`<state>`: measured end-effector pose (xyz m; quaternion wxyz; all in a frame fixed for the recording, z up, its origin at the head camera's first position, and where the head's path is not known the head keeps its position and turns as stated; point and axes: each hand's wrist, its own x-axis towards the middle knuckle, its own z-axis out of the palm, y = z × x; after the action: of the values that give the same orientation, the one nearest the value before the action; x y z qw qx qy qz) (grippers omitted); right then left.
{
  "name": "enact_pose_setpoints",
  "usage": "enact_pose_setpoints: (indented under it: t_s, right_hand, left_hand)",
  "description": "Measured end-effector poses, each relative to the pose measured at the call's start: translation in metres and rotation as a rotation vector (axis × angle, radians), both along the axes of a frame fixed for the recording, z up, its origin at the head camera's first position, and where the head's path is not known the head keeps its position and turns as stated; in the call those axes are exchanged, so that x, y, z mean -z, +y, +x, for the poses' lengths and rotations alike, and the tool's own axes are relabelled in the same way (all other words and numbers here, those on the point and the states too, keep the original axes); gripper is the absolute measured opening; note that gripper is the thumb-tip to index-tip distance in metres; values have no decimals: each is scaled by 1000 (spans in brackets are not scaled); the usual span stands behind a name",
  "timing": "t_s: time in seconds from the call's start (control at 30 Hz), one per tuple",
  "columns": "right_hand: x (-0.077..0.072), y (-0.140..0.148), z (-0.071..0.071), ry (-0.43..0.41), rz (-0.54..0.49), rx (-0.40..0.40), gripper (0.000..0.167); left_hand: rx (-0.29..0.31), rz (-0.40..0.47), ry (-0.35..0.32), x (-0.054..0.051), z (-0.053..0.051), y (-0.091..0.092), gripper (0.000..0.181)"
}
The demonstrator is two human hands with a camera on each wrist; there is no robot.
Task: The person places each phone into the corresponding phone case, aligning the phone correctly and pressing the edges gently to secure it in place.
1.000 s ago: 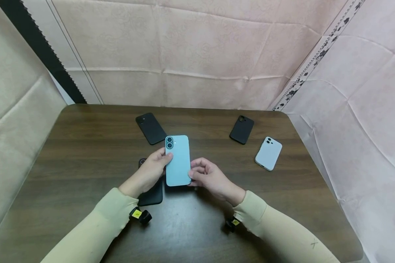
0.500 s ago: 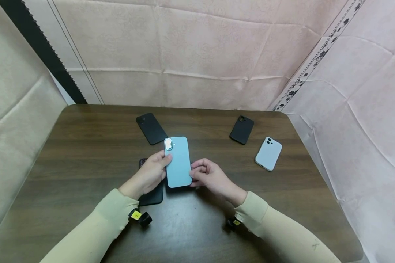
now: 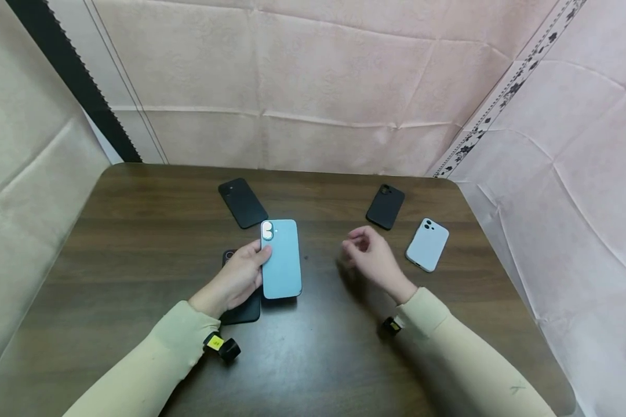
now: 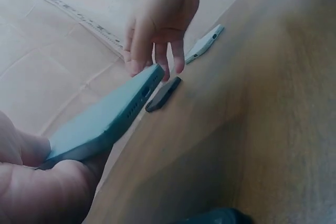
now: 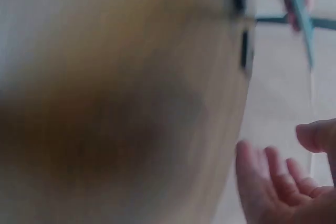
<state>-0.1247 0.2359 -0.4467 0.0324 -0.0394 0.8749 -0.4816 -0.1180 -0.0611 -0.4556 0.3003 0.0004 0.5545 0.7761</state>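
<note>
My left hand grips a light blue smartphone by its left edge, thumb on the back beside the camera lenses. The phone is held up off the table, its back toward the head camera. In the left wrist view its bottom edge shows a charging port. Apart from it, to the right, my right hand hovers over the table with fingers loosely bent and nothing in them. Below the left hand lies a black phone, partly covered by that hand. A white phone lies to the right of my right hand.
The brown wooden table carries another black phone at the back left and a black phone or case at the back right. Pale cloth hangs behind the table and at both sides.
My right hand has let go of the light blue phone's lower right edge and moved right and slightly away. The left hand keeps holding the phone in nearly the same place.
</note>
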Motion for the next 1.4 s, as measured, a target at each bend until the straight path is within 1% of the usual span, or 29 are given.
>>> enact_pose_setpoints:
  t_s: [0.07, 0.1, 0.13, 0.17, 0.27, 0.33, 0.4, 0.47, 0.6, 0.67, 0.8, 0.87, 1.03, 1.13, 1.27, 1.4]
  right_hand:
    - [-3, 16, -8, 56, 194, 39, 38]
    - [-5, 24, -11, 71, 276, 57, 40]
    - [-6, 32, -15, 81, 349, 74, 43]
    - [-8, 40, -19, 78, 400, 90, 46]
    - [-14, 64, -28, 34, 517, 138, 57]
    - [-18, 79, -33, -9, 586, 179, 63]
    - [-22, 92, -37, -61, 643, 215, 68]
    - [-24, 103, -39, -133, 694, 241, 73]
    - [-27, 120, -43, -284, 745, 257, 84]
    - [-29, 126, -47, -343, 754, 276, 89]
    - [-30, 137, -53, -407, 774, 303, 98]
    - [-28, 141, -55, -430, 778, 299, 102]
    - [-18, 145, -56, -456, 797, 267, 101]
    - [-12, 144, -57, -443, 819, 265, 100]
    - [-10, 143, -58, -421, 817, 282, 100]
    - [-10, 142, -58, -422, 811, 292, 102]
  left_hand:
    - [-3, 4, -1, 0, 1, -1, 48]
    - [-3, 6, -1, 0, 2, -1, 48]
    - [-2, 5, -1, 1, 3, -2, 48]
    - [-3, 5, 1, 1, 3, -2, 48]
    - [2, 6, 7, 2, 5, -3, 50]
    - [3, 4, 5, 2, 6, -3, 49]
    - [6, 3, 2, 2, 8, -4, 49]
    - [7, 2, -4, 2, 9, -5, 48]
    - [18, -2, -1, 2, 12, -5, 49]
    - [21, -9, 6, 2, 12, -5, 50]
    - [19, -17, 10, 1, 14, -4, 49]
    - [22, -15, 10, 1, 15, -4, 49]
    - [27, -17, 21, 0, 16, -4, 47]
    - [25, -24, 29, -1, 16, -4, 47]
    - [16, -28, 31, -1, 17, -3, 46]
    - [7, -23, 49, 0, 16, -3, 45]
